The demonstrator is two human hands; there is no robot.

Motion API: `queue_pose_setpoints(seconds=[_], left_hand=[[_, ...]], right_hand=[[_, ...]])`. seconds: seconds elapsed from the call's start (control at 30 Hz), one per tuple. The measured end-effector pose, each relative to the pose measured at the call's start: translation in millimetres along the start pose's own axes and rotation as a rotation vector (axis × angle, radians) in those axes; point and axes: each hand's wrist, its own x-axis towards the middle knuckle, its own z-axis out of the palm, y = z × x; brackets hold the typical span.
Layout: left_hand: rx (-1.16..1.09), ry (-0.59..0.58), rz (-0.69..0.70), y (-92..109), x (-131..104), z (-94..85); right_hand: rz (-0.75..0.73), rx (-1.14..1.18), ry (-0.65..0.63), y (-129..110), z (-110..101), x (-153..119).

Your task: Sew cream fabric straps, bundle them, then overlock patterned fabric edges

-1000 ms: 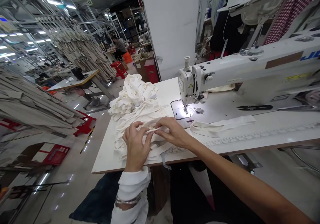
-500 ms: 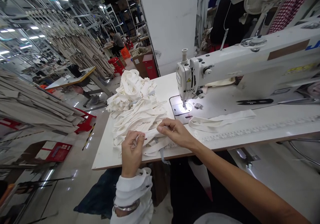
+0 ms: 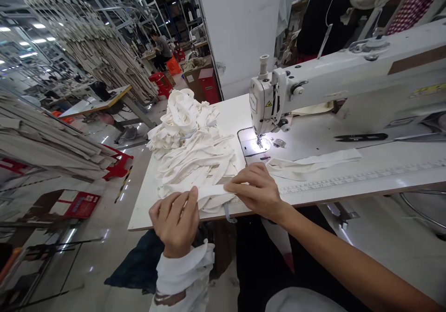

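Note:
Between my two hands a white fabric strip (image 3: pixel 212 191) is stretched just above the table's front edge. My left hand (image 3: pixel 177 219) grips its left end, fingers closed with the thumb along the cloth. At the other end, my right hand (image 3: pixel 257 189) pinches the strip between thumb and fingers. Behind them lies a heap of cream fabric strips (image 3: pixel 195 156), piled higher at the back. The sewing machine's lit needle area (image 3: pixel 259 142) is beyond my right hand. A single looped strip (image 3: pixel 317 164) lies on the table to the right.
Black thread snips (image 3: pixel 361 137) rest on the machine bed. A measuring tape (image 3: pixel 348 178) runs along the white table's front edge. A white pillar (image 3: pixel 240 38) stands behind. Hanging fabric pieces (image 3: pixel 45 135) fill the left, and a person (image 3: pixel 161 49) sits far back.
My left hand has turned, back of the hand up, and shifted slightly left and down. My right hand has moved a little right. The strip stays held between them.

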Motion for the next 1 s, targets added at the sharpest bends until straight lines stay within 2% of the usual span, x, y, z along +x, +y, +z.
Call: queue_pose_setpoints(seconds=[0.1,0.3,0.37,0.47,0.5,0.6,0.67,0.73,0.8,0.87,0.93,1.0], left_hand=[[0.117,0.078,0.061,1,-5,-3.8],[0.142,0.095,0.053,0,-18,-4.2],[0.124,0.074,-0.05,0,-26,-2.1],[0.077,-0.009,-0.282,0,-35,0.9],[0.068,-0.018,-0.307,1,-36,1.2],[0.063,0.029,-0.189,3,-30,-0.2],[-0.025,0.024,-0.182,7,-19,-2.8],[-0.28,-0.082,-0.383,12,-6,-4.6],[-0.642,-0.292,-0.699,20,7,-3.0],[-0.946,-0.492,-0.989,28,16,4.2],[-1.097,-0.607,-1.146,37,24,17.6],[-1.15,-0.66,-1.173,46,31,35.1]], right_hand=[[-0.02,-0.063,0.075,-3,-3,-3],[0.106,-0.106,0.046,-7,-9,-6],[0.15,-0.062,0.067,-6,-9,-8],[0.174,-0.014,0.1,-5,-9,-13],[0.174,-0.009,0.103,-5,-8,-14],[0.179,0.01,0.112,-5,-7,-16],[0.208,0.036,0.121,-5,-6,-16],[0.301,0.103,0.091,-3,-7,-16],[0.468,0.241,0.008,1,-12,-14],[0.691,0.419,-0.136,8,-20,-14],[0.905,0.596,-0.296,16,-32,-13],[1.034,0.705,-0.452,24,-44,-11]])
